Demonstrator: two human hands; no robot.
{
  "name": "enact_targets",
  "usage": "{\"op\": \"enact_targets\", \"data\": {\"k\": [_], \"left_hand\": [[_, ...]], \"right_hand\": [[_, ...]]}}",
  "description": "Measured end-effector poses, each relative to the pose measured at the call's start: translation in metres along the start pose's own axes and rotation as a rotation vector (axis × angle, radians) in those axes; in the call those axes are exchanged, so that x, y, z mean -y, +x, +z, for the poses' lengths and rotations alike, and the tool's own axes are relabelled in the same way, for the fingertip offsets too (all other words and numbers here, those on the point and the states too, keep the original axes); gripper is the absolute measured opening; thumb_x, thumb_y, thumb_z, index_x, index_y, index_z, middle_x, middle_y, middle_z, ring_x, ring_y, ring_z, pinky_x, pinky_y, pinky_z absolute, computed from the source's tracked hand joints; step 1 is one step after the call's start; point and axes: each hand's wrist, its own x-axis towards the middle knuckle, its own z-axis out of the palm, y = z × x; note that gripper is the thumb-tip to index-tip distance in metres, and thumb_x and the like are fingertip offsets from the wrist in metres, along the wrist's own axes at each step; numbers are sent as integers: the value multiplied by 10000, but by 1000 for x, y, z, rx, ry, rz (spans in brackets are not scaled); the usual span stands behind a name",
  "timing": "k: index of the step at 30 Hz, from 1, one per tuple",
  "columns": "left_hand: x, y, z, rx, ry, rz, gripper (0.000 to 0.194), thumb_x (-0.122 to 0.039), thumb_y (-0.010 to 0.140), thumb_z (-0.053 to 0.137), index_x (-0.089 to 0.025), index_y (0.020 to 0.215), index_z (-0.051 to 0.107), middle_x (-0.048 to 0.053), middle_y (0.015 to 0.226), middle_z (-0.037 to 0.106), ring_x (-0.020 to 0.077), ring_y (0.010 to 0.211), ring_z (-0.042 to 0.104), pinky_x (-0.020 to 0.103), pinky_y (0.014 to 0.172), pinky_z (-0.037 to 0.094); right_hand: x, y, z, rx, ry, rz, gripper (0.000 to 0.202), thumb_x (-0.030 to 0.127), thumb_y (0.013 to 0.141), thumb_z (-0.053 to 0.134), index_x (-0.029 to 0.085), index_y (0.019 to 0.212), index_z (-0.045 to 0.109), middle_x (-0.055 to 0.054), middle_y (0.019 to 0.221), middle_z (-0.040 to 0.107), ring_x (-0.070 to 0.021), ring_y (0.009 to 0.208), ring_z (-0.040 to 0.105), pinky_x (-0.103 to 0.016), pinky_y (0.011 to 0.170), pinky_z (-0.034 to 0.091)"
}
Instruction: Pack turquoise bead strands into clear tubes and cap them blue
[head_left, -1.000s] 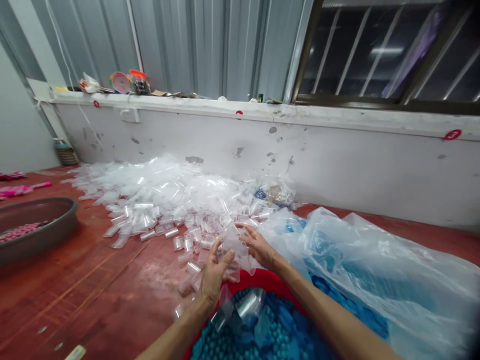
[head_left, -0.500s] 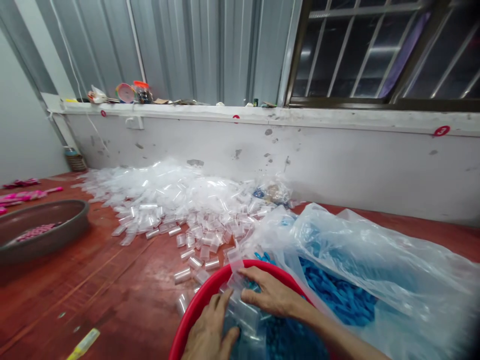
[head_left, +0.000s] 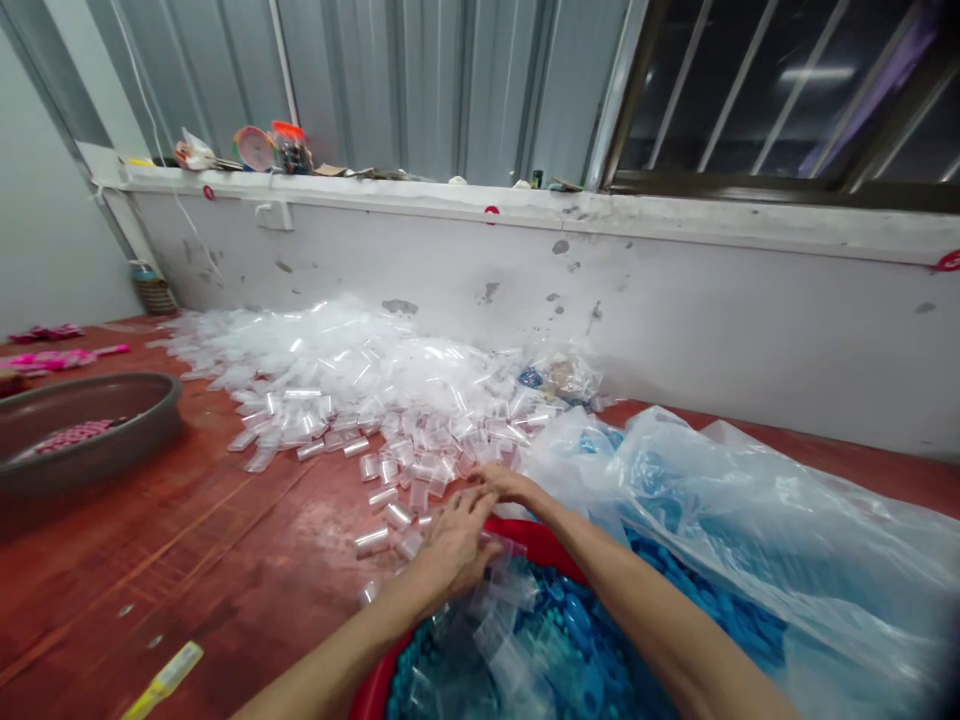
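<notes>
At the red tub's rim, the left hand and right hand are bare, with slender fingers. The left forearm, partly left of the tub, and right forearm, across it, are bare too, tapering toward narrow wrists.

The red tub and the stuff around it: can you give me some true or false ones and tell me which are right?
1. The red tub has blue pieces in it. True.
2. The left hand and right hand are over the grey basin. False: they are at the red tub.
3. A big heap of clear plastic pieces lies in front of the white wall. True.
4. The yellow thing is inside the red tub. False: it lies on the red surface.
5. The grey basin holds pink pieces. True.
</notes>
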Motion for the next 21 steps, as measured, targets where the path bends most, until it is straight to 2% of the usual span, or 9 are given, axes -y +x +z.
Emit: {"op": "enact_targets", "data": {"k": [2,3,7,9,12,15,17,21], "left_hand": [[6,-3,10,106,8,21,478,-232,693,529,-245,1166,465,85,1145,525,278,1004,494,372,847,367],[8,-7,14,117,39,33,456,-222,708,510,-241,1161,465,85,1117,535,272,963,512,361,821,379],[12,-21,24,27,242,106,324,-151,781,383,-188,1079,507,115,1106,510,273,1016,461,395,861,347],[9,-23,23,4,265,132,283,-130,793,352,-167,1003,538,126,1074,517,263,1023,447,408,880,332],[3,-21,15,-50,88,95,261,-157,798,370,-168,991,546,111,996,556,250,976,470,387,874,334],[-5,-22,5,-87,-213,39,235,-230,775,450,-193,980,560,69,871,591,231,866,514,327,792,371],[-12,-26,-1,-25,-383,12,191,-239,729,512,-195,904,575,29,768,582,190,737,522,265,675,391],[-23,-41,-10,310,-656,-126,80,-244,691,534,-186,747,527,-50,554,461,86,448,388,178,424,286]], "right_hand": [[-3,-6,2,-45,-54,5,126,191,689,535,154,713,653,-1,642,607,-161,665,532,-270,656,416],[-3,-13,3,-83,-83,4,156,185,714,506,157,749,655,-7,687,618,-166,707,538,-281,697,413],[8,-58,2,-193,-118,-35,263,192,804,415,165,981,608,-47,982,600,-173,936,507,-301,862,350],[17,-83,2,-186,-205,-124,273,202,815,422,174,1028,590,-62,1008,590,-179,941,510,-310,861,355],[33,-114,3,-56,-361,-270,300,207,820,439,218,1097,555,-62,1010,595,-190,935,516,-321,843,371],[46,-132,1,13,-403,-292,337,194,806,461,241,1132,529,-49,1010,611,-199,932,526,-324,829,378],[54,-140,-1,40,-350,-263,306,191,798,464,238,1084,561,-30,949,629,-188,860,551,-300,771,404],[63,-155,-4,271,-93,-37,213,181,765,466,196,911,620,21,657,586,-112,548,521,-206,513,416]]}}
